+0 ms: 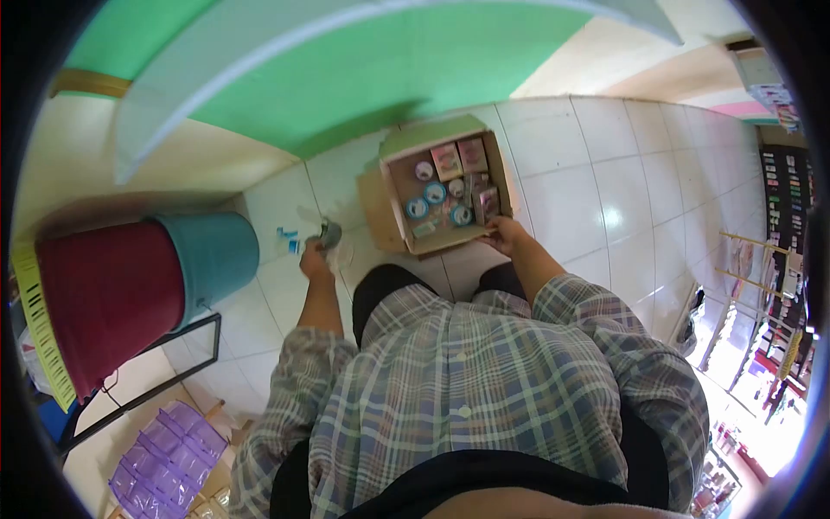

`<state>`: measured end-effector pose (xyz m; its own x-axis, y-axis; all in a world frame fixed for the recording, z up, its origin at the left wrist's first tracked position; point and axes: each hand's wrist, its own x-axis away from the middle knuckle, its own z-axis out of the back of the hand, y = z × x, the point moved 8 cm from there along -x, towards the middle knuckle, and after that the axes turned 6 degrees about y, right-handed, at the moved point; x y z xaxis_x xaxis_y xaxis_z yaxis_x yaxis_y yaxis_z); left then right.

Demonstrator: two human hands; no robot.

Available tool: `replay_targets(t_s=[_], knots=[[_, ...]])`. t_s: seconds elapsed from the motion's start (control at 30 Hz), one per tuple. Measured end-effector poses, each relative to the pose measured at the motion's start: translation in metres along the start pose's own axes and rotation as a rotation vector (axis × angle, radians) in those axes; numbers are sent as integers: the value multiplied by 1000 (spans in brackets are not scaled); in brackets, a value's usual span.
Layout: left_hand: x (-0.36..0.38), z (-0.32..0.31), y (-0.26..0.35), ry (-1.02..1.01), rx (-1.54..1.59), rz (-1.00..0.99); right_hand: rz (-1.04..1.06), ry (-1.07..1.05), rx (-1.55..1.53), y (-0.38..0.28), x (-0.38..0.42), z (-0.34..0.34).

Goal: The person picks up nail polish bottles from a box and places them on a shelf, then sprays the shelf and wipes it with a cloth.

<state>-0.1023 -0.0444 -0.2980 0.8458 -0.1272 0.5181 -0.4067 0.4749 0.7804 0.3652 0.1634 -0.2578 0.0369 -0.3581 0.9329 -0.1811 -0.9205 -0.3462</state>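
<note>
An open cardboard box (374, 203) stands on the tiled floor in front of me, its flaps folded outward. Inside it are several round tubs with blue rims (435, 193) and small pinkish cartons (446, 162). My right hand (505, 235) has its fingers closed over the box's near right edge. Left of the box, low over the floor, my left hand (315, 259) is closed on a small grey rounded object (330, 234); its exact kind I cannot tell. Small blue scraps (288, 233) lie on the tiles just beyond that hand.
A teal bin (212, 264) and a dark red bin (112, 298) lie on their sides at the left. A purple plastic rack (164, 463) is at the lower left. The green wall (372, 78) rises behind the box. Shelves and racks of goods (774, 216) line the far right.
</note>
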Motion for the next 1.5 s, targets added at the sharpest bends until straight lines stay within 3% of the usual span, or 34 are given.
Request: replay_targets(t_s=[0.03, 0.07, 0.1, 0.13, 0.17, 0.2, 0.23, 0.27, 0.3, 0.33, 0.37, 0.4, 0.43, 0.47, 0.53, 0.57, 0.63, 0.67, 0.7, 0.8, 0.87, 0.9, 0.97, 1.03, 1.07, 1.13, 1.27, 1.33, 1.37, 1.43, 1.5], knots=[[-2, 12, 6, -39, -4, -83, 30, -18, -7, 7, -56, 38], [-6, 26, 9, -40, -91, -81, 13, -230, 59, 29, -98, 43], [-23, 32, 15, -137, -88, -385, 41, 17, 11, 4, -13, 20], [32, 38, 60, -217, 278, -108, 66, 28, -80, 3, 2, 16], [50, 47, 102, -271, -253, -434, 210, -65, 180, 6, -4, 26], [67, 49, 129, -223, -772, -806, 46, 186, -23, 13, 24, 28], [37, 59, 101, -394, -117, -644, 85, 165, -51, 23, 25, 12], [77, 70, 147, -415, 32, -864, 189, 46, 308, 44, 16, -3], [99, 76, 160, -533, 241, -243, 290, -72, 675, 67, 3, -16], [133, 79, 204, -681, 247, -449, 402, -183, 1051, 70, -2, -39], [153, 82, 220, -722, 286, -272, 434, -192, 1046, 37, 69, -91], [182, 89, 250, -796, 215, -306, 597, -820, 878, 37, 202, -207], [209, 90, 278, -867, 143, -332, 633, -929, 788, 47, 203, -229], [224, 93, 301, -856, 147, -331, 712, -992, 918, 33, 256, -268], [259, 86, 332, -1006, -2, -490, 47, -1126, 279, 8, 364, -308], [261, 86, 337, -1004, -7, -487, 42, -1127, 274, 1, 375, -309], [267, 71, 352, -1006, -302, -713, 118, -1062, 436, -16, 377, -303], [268, 58, 358, -1100, -218, -696, 204, -1018, 426, -22, 361, -296], [278, 45, 368, -1112, -220, -723, 234, -1019, 418, -31, 352, -283], [308, 17, 393, -1100, -137, -792, 371, -767, 342, -58, 291, -232], [339, -12, 409, -1112, -169, -916, 262, -725, 236, -68, 227, -193], [347, -23, 409, -1115, -165, -908, 142, -683, 144, -66, 198, -174], [368, -45, 415, -1183, 27, -739, 93, -585, 152, -72, 169, -141], [389, -69, 427, -1305, 159, -749, 336, -538, 192, -88, 141, -134], [403, -77, 437, -1349, 173, -763, 426, -467, 210, -100, 164, -136], [431, -88, 458, -1347, 252, -708, 498, -435, 356, -98, 141, -134], [476, -117, 499, -1206, 79, -867, 298, -545, 231, -73, 100, -147], [507, -126, 499, -1207, -68, -1155, 674, -870, 432, -47, 65, -168], [507, -128, 485, -1165, -52, -1117, 630, -886, 473, -49, 79, -154], [509, -143, 444, -1334, 30, -695, 371, -826, 416, -82, 139, -145], [517, -143, 439, -1351, -21, -678, 249, -781, 369, -92, 151, -138]])
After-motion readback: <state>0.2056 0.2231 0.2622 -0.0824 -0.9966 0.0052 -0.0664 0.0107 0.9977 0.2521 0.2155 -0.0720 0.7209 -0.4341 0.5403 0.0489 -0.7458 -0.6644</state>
